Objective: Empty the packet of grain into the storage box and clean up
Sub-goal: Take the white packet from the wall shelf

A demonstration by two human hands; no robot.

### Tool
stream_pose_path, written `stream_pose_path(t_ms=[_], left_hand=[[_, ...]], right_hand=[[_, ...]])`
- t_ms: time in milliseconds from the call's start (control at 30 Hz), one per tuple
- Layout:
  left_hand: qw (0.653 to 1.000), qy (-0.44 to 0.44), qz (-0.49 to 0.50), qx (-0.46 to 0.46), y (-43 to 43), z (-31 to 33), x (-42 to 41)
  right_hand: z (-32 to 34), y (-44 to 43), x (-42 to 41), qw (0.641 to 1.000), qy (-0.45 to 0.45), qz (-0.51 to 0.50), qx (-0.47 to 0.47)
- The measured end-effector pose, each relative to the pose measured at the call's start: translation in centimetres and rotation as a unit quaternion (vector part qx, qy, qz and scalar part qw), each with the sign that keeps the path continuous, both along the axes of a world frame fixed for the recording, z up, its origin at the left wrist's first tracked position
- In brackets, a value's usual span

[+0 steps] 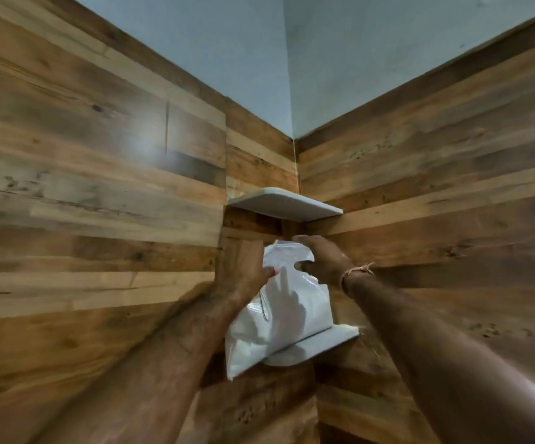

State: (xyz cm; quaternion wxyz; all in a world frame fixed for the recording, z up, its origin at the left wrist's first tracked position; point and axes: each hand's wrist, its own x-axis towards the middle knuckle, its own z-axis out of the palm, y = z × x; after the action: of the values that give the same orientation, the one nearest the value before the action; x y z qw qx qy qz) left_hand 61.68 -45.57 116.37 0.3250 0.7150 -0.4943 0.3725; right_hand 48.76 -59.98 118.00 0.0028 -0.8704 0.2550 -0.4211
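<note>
A white plastic packet of grain [287,312] stands tilted on the lower white corner shelf [311,347], its bottom left corner hanging past the shelf's edge. My left hand [243,270] holds the packet's upper left side, thumb on its front. My right hand [320,259] grips the packet's folded top, fingers over it and thumb underneath. A thin thread band sits on my right wrist. No storage box is in view.
An upper white corner shelf [287,203] is fixed just above my hands. Wood-panelled walls [99,187] meet in the corner behind both shelves, with pale blue wall above the panelling.
</note>
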Motion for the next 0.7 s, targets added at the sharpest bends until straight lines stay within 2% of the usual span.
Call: stream_pose_path(t_ms=[100,267,400,567,700], left_hand=[[0.998,-0.034,0.021,-0.045,0.2,1.6,1.4],[0.997,0.017,-0.034,-0.071,0.5,3.5,4.7],[0.994,0.051,-0.062,-0.077,-0.1,3.8,6.5],[0.987,0.103,-0.101,-0.074,-0.6,3.7,7.5],[0.985,0.1,-0.096,-0.107,-0.4,3.5,5.7]], right_hand=[[2.0,-1.2,3.1,1.0,0.017,-0.005,-0.017],[3.6,-4.1,6.4,0.999,0.032,0.016,0.034],[3.9,-5.7,6.0,0.996,0.001,0.009,0.09],[2.4,-6.9,4.8,0.995,-0.045,-0.021,0.086],[2.1,-5.9,3.0,0.993,-0.093,-0.039,0.066]])
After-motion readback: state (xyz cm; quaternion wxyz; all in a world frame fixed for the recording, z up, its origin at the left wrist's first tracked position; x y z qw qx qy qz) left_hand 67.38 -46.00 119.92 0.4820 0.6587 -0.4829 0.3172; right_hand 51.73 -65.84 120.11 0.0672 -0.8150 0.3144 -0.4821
